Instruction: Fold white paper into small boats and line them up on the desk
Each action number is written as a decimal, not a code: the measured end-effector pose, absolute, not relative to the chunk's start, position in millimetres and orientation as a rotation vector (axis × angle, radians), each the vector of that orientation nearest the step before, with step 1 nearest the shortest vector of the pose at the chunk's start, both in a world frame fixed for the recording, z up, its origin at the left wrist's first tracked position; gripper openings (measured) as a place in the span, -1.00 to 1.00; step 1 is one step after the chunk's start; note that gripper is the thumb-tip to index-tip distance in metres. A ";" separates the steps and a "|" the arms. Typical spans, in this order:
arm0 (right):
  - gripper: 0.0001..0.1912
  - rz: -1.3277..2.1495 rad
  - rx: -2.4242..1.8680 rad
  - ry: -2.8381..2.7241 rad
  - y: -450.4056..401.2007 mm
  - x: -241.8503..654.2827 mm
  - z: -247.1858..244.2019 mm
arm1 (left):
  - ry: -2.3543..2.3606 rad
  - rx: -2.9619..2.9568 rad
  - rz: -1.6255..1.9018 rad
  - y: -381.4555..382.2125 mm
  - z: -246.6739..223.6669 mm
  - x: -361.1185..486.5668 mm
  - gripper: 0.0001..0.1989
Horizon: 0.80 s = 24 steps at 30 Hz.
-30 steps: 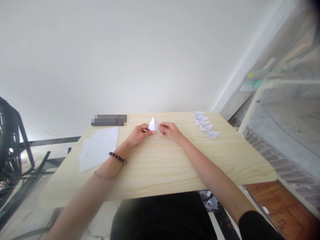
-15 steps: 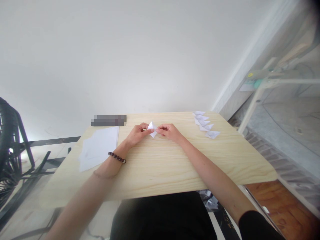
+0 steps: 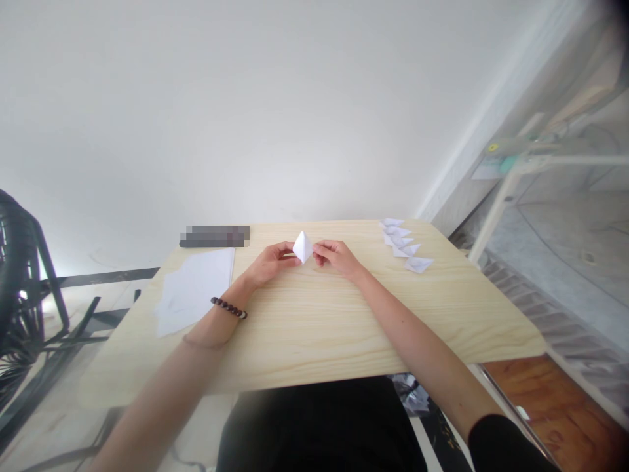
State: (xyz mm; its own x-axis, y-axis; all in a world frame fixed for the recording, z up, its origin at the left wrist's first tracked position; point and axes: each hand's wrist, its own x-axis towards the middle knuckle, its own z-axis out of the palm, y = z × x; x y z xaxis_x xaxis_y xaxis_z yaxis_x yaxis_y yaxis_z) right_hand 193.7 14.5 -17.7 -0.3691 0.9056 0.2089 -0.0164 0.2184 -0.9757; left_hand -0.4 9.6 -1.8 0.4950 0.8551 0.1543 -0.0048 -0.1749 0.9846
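A small folded white paper (image 3: 303,247), shaped like a diamond with a point at top and bottom, is held just above the table between my two hands. My left hand (image 3: 272,262) has thumb and fingers closed at its left edge. My right hand (image 3: 336,257) pinches its right side between thumb and forefinger. The paper's front face is more exposed, with a crease down the middle. To the right, several folded paper boats (image 3: 419,264) stand in a slanting row.
White paper sheets (image 3: 196,288) lie in a stack at the left of the wooden table (image 3: 314,334). Behind them is a dark, pixelated long object (image 3: 215,236). A wall rises at the table's back edge. A black chair (image 3: 29,275) stands at far left.
The folded paper has turned and risen slightly, showing a wider diamond face. My left thumb has moved off its front to the lower edge. My right hand has shifted slightly right.
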 end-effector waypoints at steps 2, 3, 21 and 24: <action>-0.69 1.299 -0.868 -1.594 16.3 194.0 -19.5 | 0.755 1.584 0.917 10.8 -2.5 -0.8 -0.68; -0.68 1.296 -0.880 -1.595 17.2 193.8 -20.7 | 0.759 1.591 0.919 11.2 -2.9 -1.0 -0.70; -0.66 1.158 -1.083 -1.650 17.4 186.4 -24.5 | 0.802 1.606 0.932 11.5 -3.0 -1.6 -0.78; -0.66 1.167 -1.071 -1.631 17.6 186.4 -24.6 | 0.798 1.607 0.903 9.7 -1.3 -1.2 -0.80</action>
